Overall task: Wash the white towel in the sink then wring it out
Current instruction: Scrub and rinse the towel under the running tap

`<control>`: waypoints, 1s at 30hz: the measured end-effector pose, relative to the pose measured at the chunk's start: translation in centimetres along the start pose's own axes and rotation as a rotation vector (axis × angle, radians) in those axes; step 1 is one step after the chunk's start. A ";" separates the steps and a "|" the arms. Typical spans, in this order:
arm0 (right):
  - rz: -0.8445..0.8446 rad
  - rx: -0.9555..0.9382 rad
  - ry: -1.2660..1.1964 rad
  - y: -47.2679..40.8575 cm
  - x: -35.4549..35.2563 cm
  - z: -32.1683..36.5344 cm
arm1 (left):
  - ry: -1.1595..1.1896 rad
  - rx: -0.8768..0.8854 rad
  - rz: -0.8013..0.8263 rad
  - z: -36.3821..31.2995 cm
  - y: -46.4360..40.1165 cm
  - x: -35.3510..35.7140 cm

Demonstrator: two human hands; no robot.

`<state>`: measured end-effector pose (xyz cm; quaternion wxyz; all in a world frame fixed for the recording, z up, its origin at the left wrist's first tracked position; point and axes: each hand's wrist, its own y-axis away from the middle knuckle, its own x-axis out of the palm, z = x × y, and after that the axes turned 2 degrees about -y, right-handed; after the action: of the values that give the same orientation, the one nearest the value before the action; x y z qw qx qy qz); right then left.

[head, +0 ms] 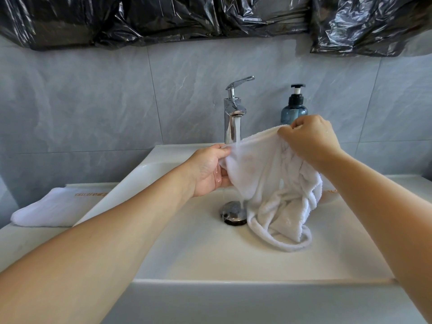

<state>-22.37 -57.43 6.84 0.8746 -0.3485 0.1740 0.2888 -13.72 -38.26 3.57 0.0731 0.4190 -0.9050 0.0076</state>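
Two hands hold the white towel up over the sink, and we see its top edge stretched between them under the faucet; the left hand grips the towel's left end with fingers curled round the cloth, while the right hand pinches the right end higher up, knuckles toward us; the stream of water falls from the spout onto the towel's upper edge just beside the left hand's fingertips; we see more water running off below the cloth toward the drain; the rest of the towel hangs in bunched folds, and its lower end lies in a loop on the basin floor just right of the drain, touching the white surface.

Behind the right hand we see a blue pump bottle standing on the sink's back ledge, to the right of the faucet; the faucet's lever is tilted upward; on the counter to the left of the basin lies a second folded white cloth with lettering we cannot read; grey tiles cover the wall, and black plastic sheeting hangs across the top.
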 end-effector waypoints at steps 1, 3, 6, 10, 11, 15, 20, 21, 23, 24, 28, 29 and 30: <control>0.000 0.001 0.001 0.0 0.0 0.0 | -0.003 -0.003 0.000 0.0 0.1 0.0; 0.002 0.004 0.005 -0.1 0.1 0.0 | -0.016 -0.008 -0.009 -0.1 0.2 -0.1; 0.013 -0.002 0.015 -0.1 0.2 -0.1 | -0.042 -0.009 -0.025 -0.2 0.2 -0.3; 0.044 -0.007 0.028 0.0 0.6 -0.2 | -0.073 -0.014 -0.038 -0.5 0.3 -0.7; 0.054 -0.011 0.028 0.1 0.6 -0.2 | -0.083 -0.015 -0.036 -0.6 0.4 -0.8; 0.081 -0.017 0.035 0.2 1.0 -0.3 | -0.110 -0.025 -0.017 -0.8 0.6 -1.4; 0.108 -0.032 0.013 0.4 1.2 -0.2 | -0.156 -0.033 -0.016 -0.8 0.6 -1.3; 0.115 -0.036 0.012 0.4 1.2 -0.2 | -0.170 -0.026 -0.028 -0.7 0.5 -1.2; 0.126 -0.040 0.014 0.5 1.3 -0.2 | -0.175 -0.017 -0.049 -0.6 0.3 -1.3; 0.130 -0.047 0.015 0.5 1.3 -0.1 | -0.170 -0.016 -0.061 -0.6 0.3 -1.3; 0.134 -0.084 0.023 0.7 1.4 0.0 | -0.167 -0.019 -0.081 -0.7 0.3 -1.5; 0.131 -0.087 0.023 0.6 1.3 0.0 | -0.155 -0.015 -0.078 -0.7 0.2 -1.4; 0.125 -0.086 0.023 0.6 1.2 -0.1 | -0.137 -0.010 -0.074 -0.7 0.2 -1.3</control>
<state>-21.78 -56.66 5.87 0.8370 -0.3777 0.1928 0.3459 -12.93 -37.06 4.11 0.0134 0.4515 -0.8917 -0.0282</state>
